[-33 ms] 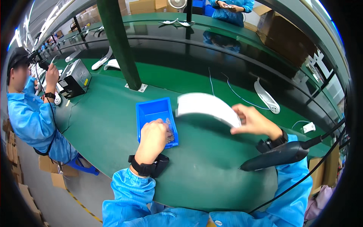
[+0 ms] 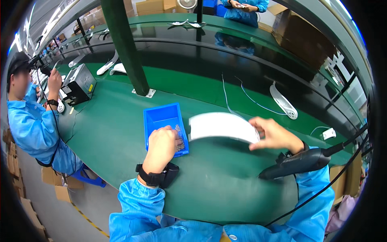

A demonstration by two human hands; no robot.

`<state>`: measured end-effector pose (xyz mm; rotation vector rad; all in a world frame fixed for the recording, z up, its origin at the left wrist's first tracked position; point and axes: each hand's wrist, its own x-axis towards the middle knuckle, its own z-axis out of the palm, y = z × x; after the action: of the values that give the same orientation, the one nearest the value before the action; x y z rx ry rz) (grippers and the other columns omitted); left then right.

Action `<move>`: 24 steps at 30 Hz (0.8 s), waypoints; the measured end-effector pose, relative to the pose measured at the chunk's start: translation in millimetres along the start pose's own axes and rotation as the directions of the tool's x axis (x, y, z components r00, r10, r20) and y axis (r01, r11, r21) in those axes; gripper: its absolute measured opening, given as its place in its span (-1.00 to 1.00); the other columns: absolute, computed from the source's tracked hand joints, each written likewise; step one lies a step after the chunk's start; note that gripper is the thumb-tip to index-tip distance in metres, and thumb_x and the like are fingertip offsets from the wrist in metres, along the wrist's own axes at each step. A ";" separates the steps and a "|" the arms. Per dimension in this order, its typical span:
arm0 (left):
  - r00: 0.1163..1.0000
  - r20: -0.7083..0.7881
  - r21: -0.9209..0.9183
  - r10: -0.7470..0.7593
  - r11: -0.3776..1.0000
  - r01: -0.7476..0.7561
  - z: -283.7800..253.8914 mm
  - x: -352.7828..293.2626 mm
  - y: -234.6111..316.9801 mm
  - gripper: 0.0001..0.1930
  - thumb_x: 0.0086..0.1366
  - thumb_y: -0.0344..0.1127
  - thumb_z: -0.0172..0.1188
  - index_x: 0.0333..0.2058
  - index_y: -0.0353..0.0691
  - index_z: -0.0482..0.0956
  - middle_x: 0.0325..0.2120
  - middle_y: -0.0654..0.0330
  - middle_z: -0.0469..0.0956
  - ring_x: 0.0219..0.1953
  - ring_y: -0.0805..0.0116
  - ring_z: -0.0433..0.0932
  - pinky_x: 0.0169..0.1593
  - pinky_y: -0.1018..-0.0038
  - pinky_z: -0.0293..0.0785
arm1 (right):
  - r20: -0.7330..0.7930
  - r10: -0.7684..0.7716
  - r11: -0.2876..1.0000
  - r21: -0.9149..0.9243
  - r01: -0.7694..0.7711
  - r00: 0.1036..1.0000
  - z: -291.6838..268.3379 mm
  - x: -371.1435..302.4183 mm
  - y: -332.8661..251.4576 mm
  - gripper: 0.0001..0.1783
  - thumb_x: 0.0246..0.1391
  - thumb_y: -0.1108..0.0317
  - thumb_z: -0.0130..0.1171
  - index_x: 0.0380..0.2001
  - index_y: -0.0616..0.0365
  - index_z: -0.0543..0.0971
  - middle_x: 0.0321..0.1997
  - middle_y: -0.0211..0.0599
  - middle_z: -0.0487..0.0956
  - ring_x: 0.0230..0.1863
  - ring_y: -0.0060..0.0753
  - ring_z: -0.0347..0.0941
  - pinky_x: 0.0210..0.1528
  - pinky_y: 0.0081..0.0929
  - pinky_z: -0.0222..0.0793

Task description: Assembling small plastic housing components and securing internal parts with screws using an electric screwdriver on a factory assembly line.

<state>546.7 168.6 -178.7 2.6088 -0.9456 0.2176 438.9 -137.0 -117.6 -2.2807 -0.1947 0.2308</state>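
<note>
My right hand [image 2: 276,135] grips one end of a curved white plastic cover [image 2: 221,126], fingers over the far side and thumb at the near edge. The cover is held above the green bench, its other end free and pointing left. My left hand [image 2: 162,144] reaches into a blue plastic bin [image 2: 161,108], fingers bent and drawn together over a pile of small screws [image 2: 179,141]. Its fingertips are mostly hidden, so what they pinch does not show.
A black power screwdriver [image 2: 296,164] hangs on its cable above my right forearm. Beyond the bench, another white cover [image 2: 283,101] and thin wires lie along the line. A green post [image 2: 127,48] rises behind the bin. A co-worker [image 2: 32,109] sits left beside a boxy device [image 2: 80,82].
The white cover and my right hand have come slightly lower and nearer to me. My left hand stays in the bin.
</note>
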 end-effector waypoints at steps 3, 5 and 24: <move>0.999 0.015 0.006 -0.042 0.999 0.041 -1.2 -2.4 -2.4 -0.85 -0.24 -0.36 0.30 -0.63 -0.25 0.54 -0.58 0.13 0.48 -0.50 0.10 0.48 -0.40 0.27 0.40 | 0.155 -0.010 0.990 -0.134 0.031 0.988 8.8 -47.9 -5.4 -0.32 -0.33 0.22 0.40 -0.12 0.28 0.35 -0.29 -0.04 0.52 -0.25 -0.18 0.49 -0.20 -0.42 0.38; 0.995 -0.092 -0.024 0.047 0.998 -0.050 -0.9 -3.2 -1.1 -0.82 -0.24 -0.36 0.32 -0.62 -0.28 0.53 -0.61 0.13 0.48 -0.50 0.10 0.48 -0.40 0.27 0.40 | 0.118 0.008 0.949 -0.315 0.030 0.993 22.4 -80.4 -9.8 -0.36 -0.32 0.13 0.37 -0.16 0.25 0.39 -0.32 -0.08 0.52 -0.32 -0.13 0.50 -0.28 -0.38 0.41; 0.999 0.013 0.080 -0.038 0.996 0.037 -3.7 4.7 0.2 -0.90 -0.02 -0.41 0.16 -0.49 -0.28 0.58 -0.58 -0.03 0.52 -0.46 0.02 0.52 -0.34 0.29 0.44 | -0.352 -0.040 0.474 0.817 0.328 0.935 94.4 -175.1 0.4 -0.32 -0.25 0.42 0.25 0.02 0.18 0.25 -0.30 -0.04 0.47 -0.30 -0.37 0.40 -0.19 -0.46 0.29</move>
<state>550.2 167.1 -174.0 2.7013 -0.9099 0.2319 247.3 -106.5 -161.2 -1.2056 -0.1264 -0.1235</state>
